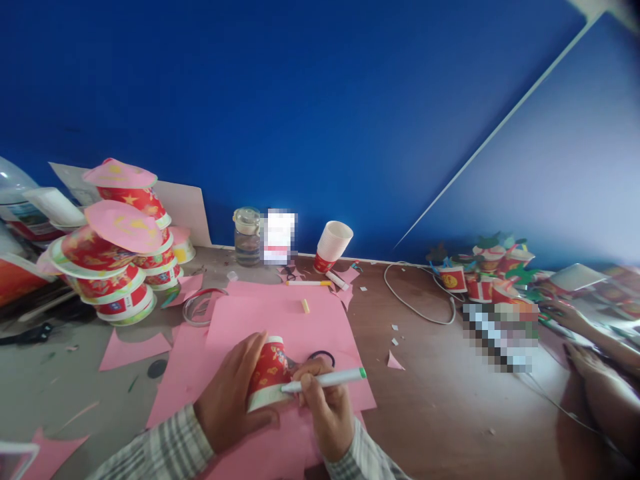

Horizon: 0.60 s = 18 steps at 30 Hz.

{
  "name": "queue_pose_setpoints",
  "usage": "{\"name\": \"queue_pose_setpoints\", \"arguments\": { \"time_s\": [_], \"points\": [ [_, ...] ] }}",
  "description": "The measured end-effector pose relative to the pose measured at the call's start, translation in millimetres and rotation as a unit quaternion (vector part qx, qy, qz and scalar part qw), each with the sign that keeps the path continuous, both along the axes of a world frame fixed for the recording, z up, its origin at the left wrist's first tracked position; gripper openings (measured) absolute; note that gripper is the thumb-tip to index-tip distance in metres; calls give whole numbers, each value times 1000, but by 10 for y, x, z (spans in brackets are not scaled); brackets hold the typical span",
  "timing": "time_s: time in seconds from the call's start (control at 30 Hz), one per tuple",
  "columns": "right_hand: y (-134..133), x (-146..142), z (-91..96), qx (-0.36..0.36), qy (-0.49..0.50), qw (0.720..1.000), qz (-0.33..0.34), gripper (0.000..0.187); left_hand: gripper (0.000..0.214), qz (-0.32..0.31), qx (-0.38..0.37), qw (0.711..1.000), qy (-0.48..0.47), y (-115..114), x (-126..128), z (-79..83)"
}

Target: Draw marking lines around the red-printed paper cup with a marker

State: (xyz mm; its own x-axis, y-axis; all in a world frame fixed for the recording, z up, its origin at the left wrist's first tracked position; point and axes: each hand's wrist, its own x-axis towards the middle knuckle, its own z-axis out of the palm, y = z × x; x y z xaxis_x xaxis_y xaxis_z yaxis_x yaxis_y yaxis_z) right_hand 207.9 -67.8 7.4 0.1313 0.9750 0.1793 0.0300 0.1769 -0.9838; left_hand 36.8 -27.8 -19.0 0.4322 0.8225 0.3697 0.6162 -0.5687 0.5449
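Note:
A red patterned paper cup (271, 368) lies on its side on pink paper (250, 313), its pale green and white band toward me. My left hand (235, 390) is wrapped round the cup's left side, thumb along the band. Between the fingers of my right hand (325, 407) is a white marker pen (333, 379) with a green end. Its tip meets the pale band or comes very near it; contact is hard to tell. Just behind my right hand shows a dark ring-like loop (324, 355), partly hidden. A small cream piece (305, 306) rests further up the paper.
Stacked decorated cups (107, 280) with pink tops stand at left. A glass jar (247, 240), a stack of white cups (335, 239) and a yellow marker (307, 283) are at the back. At right lie a cable (400, 293), more decorated cups (480, 287) and another person's hands (565, 313).

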Motion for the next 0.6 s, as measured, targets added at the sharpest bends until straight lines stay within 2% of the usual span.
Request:
{"name": "queue_pose_setpoints", "arguments": {
  "time_s": [0.37,0.6],
  "points": [
    [13,8,-17,-13,77,997,-12,30,110,-4,12,1000,14,-9,-12,-7],
    [50,22,-135,-57,138,989,-19,27,110,-1,5,1000,20,-5,-11,-24]
  ]
}}
